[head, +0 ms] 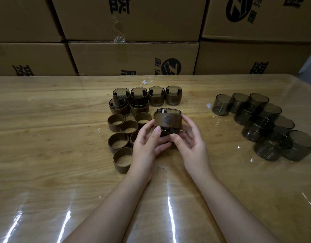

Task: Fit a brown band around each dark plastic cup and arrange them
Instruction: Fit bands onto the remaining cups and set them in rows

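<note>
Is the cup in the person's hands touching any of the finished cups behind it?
Apart. In the head view, bare table shows between the held cup and the nearest finished cups.
</note>
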Demonstrator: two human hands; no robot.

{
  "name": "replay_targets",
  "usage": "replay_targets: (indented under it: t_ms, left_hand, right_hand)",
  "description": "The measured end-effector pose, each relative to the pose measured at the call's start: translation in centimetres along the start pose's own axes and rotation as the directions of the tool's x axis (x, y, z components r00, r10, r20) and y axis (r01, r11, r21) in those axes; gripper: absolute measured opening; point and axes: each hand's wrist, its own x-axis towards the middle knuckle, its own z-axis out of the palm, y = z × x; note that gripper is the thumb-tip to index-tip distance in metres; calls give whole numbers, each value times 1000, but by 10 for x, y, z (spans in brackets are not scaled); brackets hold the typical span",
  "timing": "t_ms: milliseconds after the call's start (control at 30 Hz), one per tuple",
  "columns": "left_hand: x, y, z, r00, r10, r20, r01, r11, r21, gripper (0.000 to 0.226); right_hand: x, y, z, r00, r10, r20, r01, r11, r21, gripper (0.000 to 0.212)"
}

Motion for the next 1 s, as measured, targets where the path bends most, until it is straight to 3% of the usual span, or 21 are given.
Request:
replay_targets:
  t_ms: [267,467,533,600,700,867,1000]
  left_hand:
    - [-5,3,2,997,40,62,-43,997,62,49]
    - [-11,2,10,985,114,129,-144,956,256,48]
    - [-13,-1,12,958,216,189,-283,826,488,50]
    - [-14,-7,11,899,320,299,-434,560,706,52]
    - [-13,-12,8,873,311,375,-454,239,858,54]
    - [-12,-20,8,925,83,372,-377,55,925,59]
    - [-12,-23,8,919,62,390,-391,8,920,57]
  right_hand:
    - [0,-3,-1,995,54,-80,-45,993,111,42]
    - [2,-9,-9,992,88,-92,-77,990,117,59]
    - [3,-9,-13,985,95,-141,-76,988,133,54]
    - [5,-9,-17,965,122,-231,-87,984,158,44]
    - [9,-4,-22,902,203,-381,-117,964,237,35]
    - [17,2,-23,857,260,-445,-154,953,260,35]
    - [34,8,-26,845,278,-456,-249,961,124,30]
